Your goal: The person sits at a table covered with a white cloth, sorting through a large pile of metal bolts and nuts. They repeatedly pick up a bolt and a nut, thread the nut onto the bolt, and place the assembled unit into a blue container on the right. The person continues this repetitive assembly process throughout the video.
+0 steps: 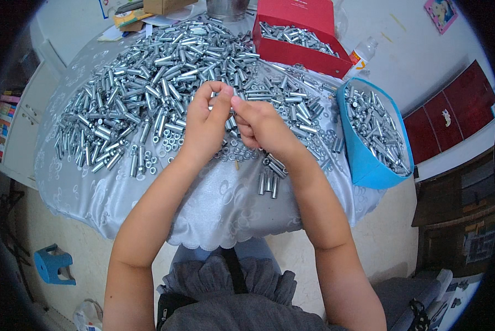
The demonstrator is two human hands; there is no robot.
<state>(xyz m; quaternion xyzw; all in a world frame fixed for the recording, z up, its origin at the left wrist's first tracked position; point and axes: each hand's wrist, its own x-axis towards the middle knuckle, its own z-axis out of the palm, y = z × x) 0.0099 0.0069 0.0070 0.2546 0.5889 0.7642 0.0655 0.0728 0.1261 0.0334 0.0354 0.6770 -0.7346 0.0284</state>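
My left hand (pixel 206 121) and my right hand (pixel 265 126) meet over the middle of the table, thumbs and fingers pinched close together. Whatever sits between their fingertips is hidden or too small to name. Behind and left of them spreads a large heap of silver metal sleeve bolts (pixel 165 69). Loose hex nuts (pixel 173 139) lie beside my left wrist. Past my right hand are scattered flat washers (pixel 315 144) and more bolts. A few metal sleeves (pixel 268 183) lie in a small group just left of my right forearm.
A red box (pixel 300 57) with its lid up holds bolts at the back. At the right edge stands a blue fabric bin (pixel 363 160) full of bolts, near a plastic bottle (pixel 364 54). A metal bucket (pixel 227 9) is at the far side. Shiny cloth (pixel 214 212) covers the table.
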